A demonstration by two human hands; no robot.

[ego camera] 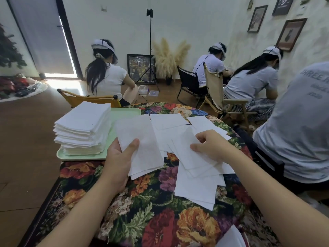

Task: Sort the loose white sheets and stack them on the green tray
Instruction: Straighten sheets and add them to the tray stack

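A tall stack of white sheets (83, 127) stands on the green tray (124, 113) at the left of the table. My left hand (119, 157) grips a small bundle of white sheets (140, 145) just right of the tray, thumb on top. Loose white sheets (195, 180) lie scattered over the floral tablecloth in the middle and right. My right hand (211, 146) pinches one loose sheet (185, 148) from that spread, fingers curled on its upper edge.
The floral tablecloth (160, 220) covers a small table. A person in a grey shirt (299, 122) sits close on the right. Wooden folding chairs (219, 97) and other seated people are behind the table. Wooden floor lies to the left.
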